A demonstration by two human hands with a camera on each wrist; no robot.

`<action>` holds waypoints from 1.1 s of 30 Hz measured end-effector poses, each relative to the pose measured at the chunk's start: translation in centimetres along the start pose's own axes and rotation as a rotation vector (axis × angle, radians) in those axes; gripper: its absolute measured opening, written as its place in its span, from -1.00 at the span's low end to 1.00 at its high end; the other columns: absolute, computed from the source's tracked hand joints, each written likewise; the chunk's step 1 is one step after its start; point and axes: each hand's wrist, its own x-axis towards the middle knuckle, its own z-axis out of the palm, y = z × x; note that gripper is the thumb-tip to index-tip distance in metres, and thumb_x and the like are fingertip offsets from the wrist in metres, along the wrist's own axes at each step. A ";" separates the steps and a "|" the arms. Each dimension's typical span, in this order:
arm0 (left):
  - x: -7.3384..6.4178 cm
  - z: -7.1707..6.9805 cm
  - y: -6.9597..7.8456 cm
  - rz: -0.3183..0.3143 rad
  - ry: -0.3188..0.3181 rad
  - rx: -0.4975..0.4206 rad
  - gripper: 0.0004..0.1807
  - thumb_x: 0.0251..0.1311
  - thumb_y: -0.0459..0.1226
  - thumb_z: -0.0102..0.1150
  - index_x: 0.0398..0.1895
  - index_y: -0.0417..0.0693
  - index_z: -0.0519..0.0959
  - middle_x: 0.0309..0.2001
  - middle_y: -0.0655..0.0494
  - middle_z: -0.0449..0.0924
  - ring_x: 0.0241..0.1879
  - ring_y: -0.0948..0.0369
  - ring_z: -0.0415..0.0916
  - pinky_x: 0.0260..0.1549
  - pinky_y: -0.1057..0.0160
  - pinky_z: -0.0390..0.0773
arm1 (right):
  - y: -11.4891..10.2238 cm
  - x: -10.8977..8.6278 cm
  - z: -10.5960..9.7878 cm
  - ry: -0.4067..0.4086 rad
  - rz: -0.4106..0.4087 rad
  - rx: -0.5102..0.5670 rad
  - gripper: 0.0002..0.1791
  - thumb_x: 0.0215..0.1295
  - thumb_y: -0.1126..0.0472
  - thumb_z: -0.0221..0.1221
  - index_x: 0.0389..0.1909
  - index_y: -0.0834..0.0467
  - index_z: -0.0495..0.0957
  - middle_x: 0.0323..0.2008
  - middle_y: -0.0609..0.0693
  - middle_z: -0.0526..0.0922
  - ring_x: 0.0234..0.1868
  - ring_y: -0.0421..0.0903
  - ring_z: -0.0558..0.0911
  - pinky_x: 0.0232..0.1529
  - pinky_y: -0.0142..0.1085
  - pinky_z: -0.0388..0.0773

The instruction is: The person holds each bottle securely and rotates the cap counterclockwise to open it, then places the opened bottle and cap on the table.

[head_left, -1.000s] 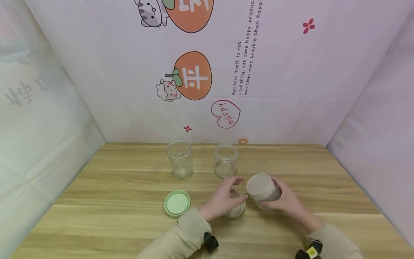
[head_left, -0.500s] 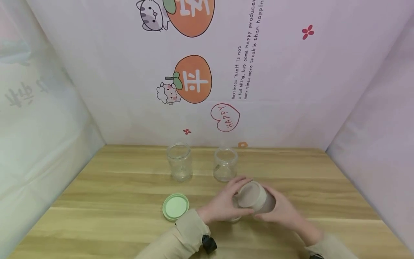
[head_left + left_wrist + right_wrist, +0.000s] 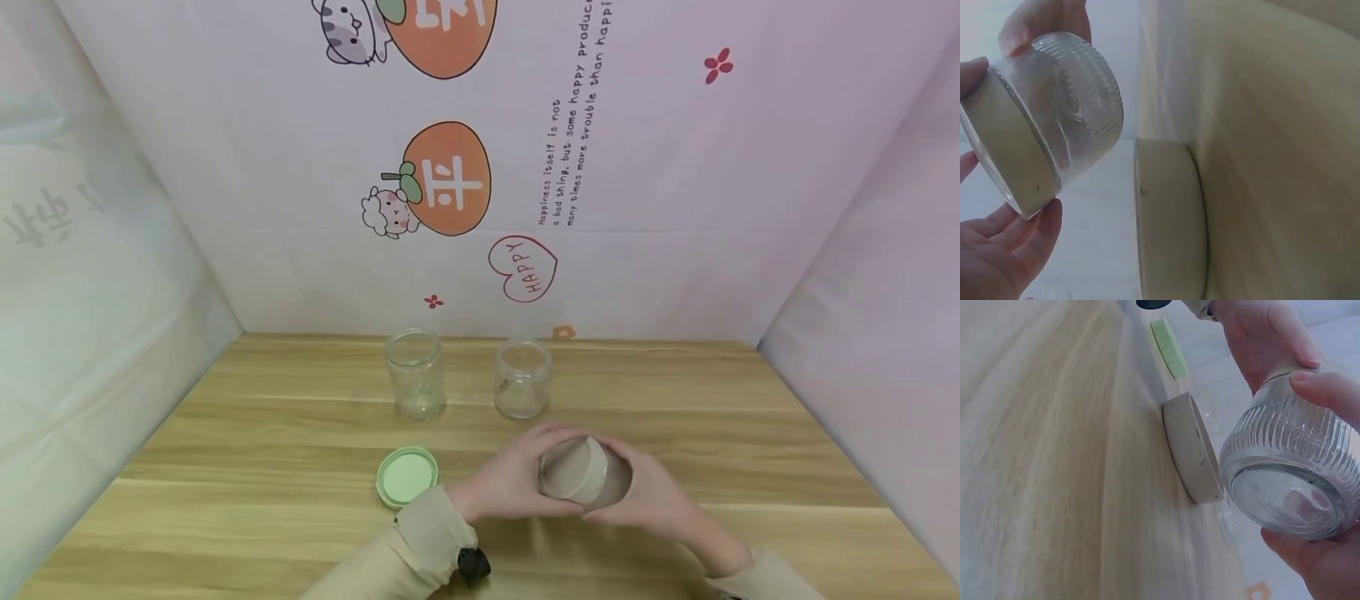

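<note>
A ribbed clear glass jar (image 3: 1294,434) with a beige lid (image 3: 1013,140) is held tilted above the table between both hands. My left hand (image 3: 510,482) grips the lid, its fingers and thumb spread round the rim. Around the glass body curl the fingers and thumb of my right hand (image 3: 656,492). Below the jar, a second beige lid (image 3: 1188,447) lies on the tabletop; in the head view the hands and jar hide it. To the left of my left hand lies a green lid (image 3: 407,477).
Two lidless clear glass jars, a taller one (image 3: 416,375) on the left and a shorter one (image 3: 522,379) on the right, stand toward the back of the wooden table (image 3: 247,467). Pale printed cloth (image 3: 637,250) walls the table at the back and sides.
The right hand has brought the lidded jar left and tilted its lid toward the left hand. My left hand, earlier open over the loose beige lid, now grips the jar's lid.
</note>
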 end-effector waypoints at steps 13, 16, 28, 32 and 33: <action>-0.9 -1.6 0.1 -0.072 0.093 -0.156 -0.17 -0.25 -0.29 0.55 0.23 0.09 0.43 0.16 0.23 0.51 0.12 0.33 0.43 0.12 0.34 0.45 | -1.4 1.8 0.6 0.055 -0.048 -0.060 0.01 -0.43 0.02 0.58 0.16 0.34 0.42 -0.04 0.11 0.63 -0.14 -0.12 0.57 -0.19 -0.36 0.53; -1.0 -1.5 -0.1 -0.143 0.101 -0.183 -0.17 -0.22 -0.25 0.54 0.26 0.11 0.41 0.18 0.21 0.50 0.11 0.28 0.45 0.11 0.30 0.46 | -1.5 2.1 0.8 0.060 -0.059 -0.072 0.00 -0.41 0.03 0.58 0.17 0.33 0.42 -0.02 0.11 0.62 -0.12 -0.07 0.58 -0.18 -0.34 0.54; -0.6 -1.3 -0.3 -0.330 0.204 -0.184 -0.14 -0.17 -0.06 0.51 0.31 0.11 0.37 0.20 0.06 0.48 0.06 0.06 0.53 -0.08 0.32 0.56 | -1.4 3.1 2.0 0.215 -0.115 -0.173 -0.04 -0.46 0.10 0.58 0.13 0.27 0.45 0.01 0.15 0.60 -0.08 0.04 0.60 -0.21 -0.15 0.59; -0.6 -1.3 0.0 -0.404 0.211 -0.160 -0.16 -0.11 0.04 0.44 0.30 0.08 0.35 0.15 0.03 0.51 0.00 0.03 0.56 -0.18 0.28 0.59 | -1.4 3.2 2.5 0.267 -0.160 -0.224 -0.05 -0.50 0.11 0.58 0.10 0.26 0.46 0.00 0.14 0.61 -0.09 0.05 0.61 -0.21 -0.11 0.61; -0.6 -1.3 0.0 -0.416 0.203 -0.146 -0.16 -0.09 0.05 0.42 0.30 0.06 0.34 0.14 0.01 0.52 -0.01 0.03 0.57 -0.19 0.28 0.59 | -1.3 3.2 2.5 0.275 -0.170 -0.231 -0.05 -0.51 0.11 0.58 0.10 0.25 0.46 0.00 0.14 0.61 -0.09 0.04 0.61 -0.22 -0.11 0.62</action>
